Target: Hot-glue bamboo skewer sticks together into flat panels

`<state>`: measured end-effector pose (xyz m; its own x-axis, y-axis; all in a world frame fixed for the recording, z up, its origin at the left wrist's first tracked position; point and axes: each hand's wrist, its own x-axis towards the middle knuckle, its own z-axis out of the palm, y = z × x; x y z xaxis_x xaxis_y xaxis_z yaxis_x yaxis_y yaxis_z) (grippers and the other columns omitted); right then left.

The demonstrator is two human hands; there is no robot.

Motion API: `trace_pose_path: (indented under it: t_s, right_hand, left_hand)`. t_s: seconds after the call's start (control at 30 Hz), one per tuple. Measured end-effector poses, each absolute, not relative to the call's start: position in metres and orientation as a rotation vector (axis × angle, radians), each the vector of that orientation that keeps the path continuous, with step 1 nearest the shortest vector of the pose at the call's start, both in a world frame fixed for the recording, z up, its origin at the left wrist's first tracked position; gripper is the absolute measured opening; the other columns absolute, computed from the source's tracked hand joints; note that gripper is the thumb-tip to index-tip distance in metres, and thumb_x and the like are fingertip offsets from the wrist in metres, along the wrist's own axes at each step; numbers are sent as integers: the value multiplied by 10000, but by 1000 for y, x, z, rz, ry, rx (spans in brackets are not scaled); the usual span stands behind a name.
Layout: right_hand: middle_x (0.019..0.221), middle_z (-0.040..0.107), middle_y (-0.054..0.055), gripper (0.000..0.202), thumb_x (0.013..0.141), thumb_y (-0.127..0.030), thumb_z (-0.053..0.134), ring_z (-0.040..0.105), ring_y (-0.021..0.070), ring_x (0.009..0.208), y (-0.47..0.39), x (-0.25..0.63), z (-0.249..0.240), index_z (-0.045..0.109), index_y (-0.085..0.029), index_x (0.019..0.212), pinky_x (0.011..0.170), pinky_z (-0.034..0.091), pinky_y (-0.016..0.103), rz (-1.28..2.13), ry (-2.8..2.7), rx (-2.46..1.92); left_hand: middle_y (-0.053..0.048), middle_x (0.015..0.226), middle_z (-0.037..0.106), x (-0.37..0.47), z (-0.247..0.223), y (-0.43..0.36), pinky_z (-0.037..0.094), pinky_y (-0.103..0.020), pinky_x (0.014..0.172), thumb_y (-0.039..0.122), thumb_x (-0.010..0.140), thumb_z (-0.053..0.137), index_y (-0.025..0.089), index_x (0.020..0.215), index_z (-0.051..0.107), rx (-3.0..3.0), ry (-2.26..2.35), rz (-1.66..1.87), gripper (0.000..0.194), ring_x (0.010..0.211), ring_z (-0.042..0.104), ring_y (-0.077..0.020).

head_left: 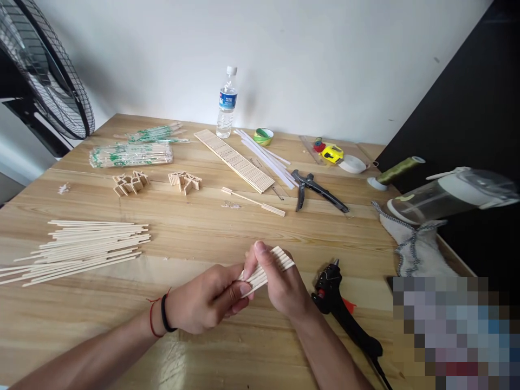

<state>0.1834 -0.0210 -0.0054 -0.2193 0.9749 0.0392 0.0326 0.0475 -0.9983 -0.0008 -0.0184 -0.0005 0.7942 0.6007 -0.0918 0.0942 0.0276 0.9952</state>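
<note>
Pale matt wood sticks (87,246), glossy wood-grain table (195,233), clear plastic bottle (226,111), black plastic glue gun (345,314).

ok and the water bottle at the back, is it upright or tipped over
Upright: the bottle stands on its base, white cap on top.

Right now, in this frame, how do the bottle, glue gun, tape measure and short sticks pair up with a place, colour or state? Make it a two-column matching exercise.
1. bottle
2. glue gun
3. tape measure
4. short sticks

a. yellow
b. held by the left hand and right hand
c. upright near the wall
d. black, lying on the table

Pairs: 1-c, 2-d, 3-a, 4-b
</note>
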Motion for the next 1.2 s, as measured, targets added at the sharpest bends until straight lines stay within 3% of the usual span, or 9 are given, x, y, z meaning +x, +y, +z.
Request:
trace_pose_path:
  t_s: [0.2,0.5,0.73,0.9,1.03,1.2]
  right_hand:
    - [530,600,4,684,1045,-712,435,558,162,532,-21,183,-5,671,-221,631,579,428,314,1314,-1448,-1074]
    - [505,590,-11,656,1001,-743,502,588,156,440,-18,186,-3,728,-202,706,457,406,277,1571,-1287,-1013]
    - [542,527,3,692,1000,-758,480,475,165,553,-14,199,-15,696,-220,621,572,360,320,1301,-1158,-1118]
    - [582,468,-11,697,928,-841,498,367,160,554,-15,198,-16,712,-223,688,550,276,312,1454,-1117,-924]
    - [644,535,7,698,877,-874,535,393,164,581,-16,196,-16,724,-216,743,543,264,303,1471,-1132,-854]
    - [674,565,9,652,944,-807,523,451,165,611,-15,195,-21,730,-209,788,581,325,307,1407,-1241,-861]
  left_hand:
    - [44,698,428,-1,-2,-21,327,-252,570,530,1116,362,214,824,435,1516,602,446,437,596,349,-113]
    - [9,769,517,-2,-2,-21,371,-231,539,598,1080,438,178,918,554,1235,598,403,465,591,443,-102]
    - [-6,731,591,-9,-7,-13,411,-229,536,627,1047,505,168,910,569,1319,606,306,483,560,514,-103]
    - [21,710,537,-9,-9,-13,400,-227,529,604,1074,448,187,864,520,1421,631,342,473,546,481,-97]
    - [27,690,514,-9,-8,-15,376,-232,531,566,1093,416,194,829,497,1509,642,379,463,551,462,-100]
    - [28,674,510,-9,-7,-17,371,-237,558,508,1108,408,193,824,504,1570,661,420,435,573,444,-107]
